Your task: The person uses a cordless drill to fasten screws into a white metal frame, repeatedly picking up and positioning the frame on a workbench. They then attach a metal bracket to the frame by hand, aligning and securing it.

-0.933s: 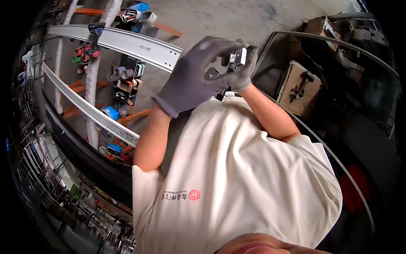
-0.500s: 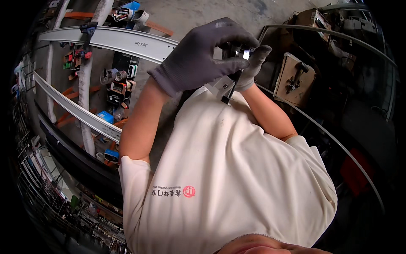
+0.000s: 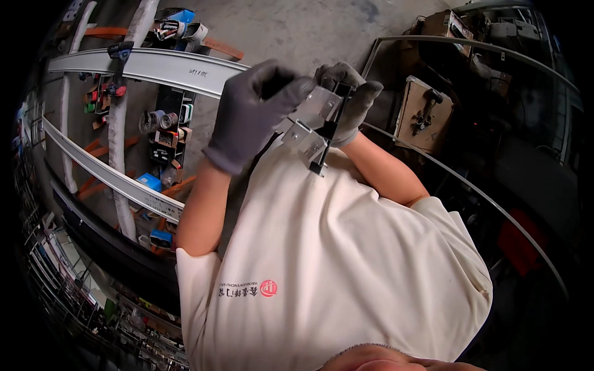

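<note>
My right hand (image 3: 351,102), in a grey glove, grips a narrow black bar with pale, shiny square plates (image 3: 304,141) on its left side. The bar slants down toward my chest, its lower end close to my shirt. The thumb points up and other fingers curl behind the bar. My left hand (image 3: 250,114), in a grey glove too, is just left of the plates. Its thumb and forefinger curl together at the upper plate (image 3: 322,103); whether they touch it, or what lies between the tips, I cannot make out.
Two long pale metal profiles (image 3: 167,65) lie across padded white posts (image 3: 116,142) at left, with a cordless tool (image 3: 119,55) on one. Boxes and small parts (image 3: 167,136) sit below. A metal frame (image 3: 461,173) and a board with a dark tool (image 3: 427,114) are at right.
My left hand has drawn left and down, off the bar's upper part. My right hand has moved slightly left. More of the black bar and its plates shows.
</note>
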The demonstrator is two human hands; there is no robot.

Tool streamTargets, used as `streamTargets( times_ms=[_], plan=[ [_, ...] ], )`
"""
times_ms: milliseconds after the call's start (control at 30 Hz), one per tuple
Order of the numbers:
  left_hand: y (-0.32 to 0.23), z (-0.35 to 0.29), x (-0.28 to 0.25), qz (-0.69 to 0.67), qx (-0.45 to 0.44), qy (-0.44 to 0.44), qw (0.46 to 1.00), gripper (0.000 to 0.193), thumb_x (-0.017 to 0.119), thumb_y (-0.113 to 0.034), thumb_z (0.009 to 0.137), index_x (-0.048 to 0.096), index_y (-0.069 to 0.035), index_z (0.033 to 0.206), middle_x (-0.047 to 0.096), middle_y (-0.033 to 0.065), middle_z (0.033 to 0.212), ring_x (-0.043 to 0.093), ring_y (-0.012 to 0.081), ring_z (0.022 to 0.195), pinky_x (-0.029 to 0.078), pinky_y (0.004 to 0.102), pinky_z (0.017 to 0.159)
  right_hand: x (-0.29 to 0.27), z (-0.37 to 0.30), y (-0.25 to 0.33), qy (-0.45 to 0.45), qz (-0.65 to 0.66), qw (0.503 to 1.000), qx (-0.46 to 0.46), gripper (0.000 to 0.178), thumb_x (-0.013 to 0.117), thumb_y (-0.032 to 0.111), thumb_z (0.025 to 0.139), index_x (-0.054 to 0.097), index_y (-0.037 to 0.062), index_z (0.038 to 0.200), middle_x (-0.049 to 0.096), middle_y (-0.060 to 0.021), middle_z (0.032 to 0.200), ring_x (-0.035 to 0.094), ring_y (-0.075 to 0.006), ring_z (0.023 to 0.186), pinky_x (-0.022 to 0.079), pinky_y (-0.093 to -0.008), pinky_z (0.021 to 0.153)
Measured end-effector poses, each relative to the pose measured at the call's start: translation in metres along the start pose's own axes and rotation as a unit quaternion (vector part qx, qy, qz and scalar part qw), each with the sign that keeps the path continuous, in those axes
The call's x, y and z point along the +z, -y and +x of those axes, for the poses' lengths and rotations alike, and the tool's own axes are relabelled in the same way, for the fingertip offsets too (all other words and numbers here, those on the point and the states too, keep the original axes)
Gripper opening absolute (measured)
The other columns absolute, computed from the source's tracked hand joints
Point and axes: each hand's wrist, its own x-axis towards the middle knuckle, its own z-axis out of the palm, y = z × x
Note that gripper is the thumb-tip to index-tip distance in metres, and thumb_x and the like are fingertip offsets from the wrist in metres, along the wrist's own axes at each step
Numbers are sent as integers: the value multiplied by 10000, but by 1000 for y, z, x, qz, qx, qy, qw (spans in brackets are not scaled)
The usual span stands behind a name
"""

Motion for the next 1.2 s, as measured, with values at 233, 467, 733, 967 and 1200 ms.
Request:
streamTargets(
  times_ms=[233, 467, 733, 967, 1200],
  plan=[
    [24, -37, 9, -131, 11, -35, 991, 480, 753, -381, 966, 657, 35, 1185, 679, 4, 969, 600, 49, 861, 497, 216, 764, 3, -7, 8, 47, -64, 997, 3, 906, 425, 949, 798, 510, 47, 784, 513, -43, 700, 488, -152, 634, 440, -306, 590],
    [46, -29, 26, -136, -50, -31, 989, 349, 721, -359, 995, 654, -30, 1089, 650, -32, 918, 558, 25, 830, 483, 229, 749, -1, -1, -13, 83, -151, 982, -77, 903, 345, 909, 870, 510, 25, 788, 519, -41, 680, 488, -148, 602, 412, -305, 542],
    [104, -7, 0, -141, -76, -80, 984, 361, 662, -401, 1027, 654, -40, 1028, 639, -22, 903, 544, 48, 827, 471, 256, 745, -26, 37, -53, 298, -169, 938, -56, 480, 819, 435, 841, 613, 9, 923, 601, -141, 802, 603, -284, 681, 457, -373, 600],
    [195, 37, -24, -115, -172, -103, 973, 375, 651, -410, 1033, 653, -35, 1006, 628, -25, 877, 546, 35, 823, 464, 231, 728, -73, 62, -123, 337, -154, 881, 296, 405, 796, 360, 895, 631, 3, 991, 617, -141, 836, 601, -260, 726, 481, -356, 676],
    [270, 51, -16, -164, -250, -133, 945, 391, 727, -414, 982, 660, -29, 1008, 639, -19, 883, 559, 38, 807, 472, 225, 687, -116, 53, -204, 368, -174, 897, 175, 367, 785, 315, 863, 625, -6, 937, 601, -154, 837, 582, -335, 814, 462, -401, 753]
  ],
)
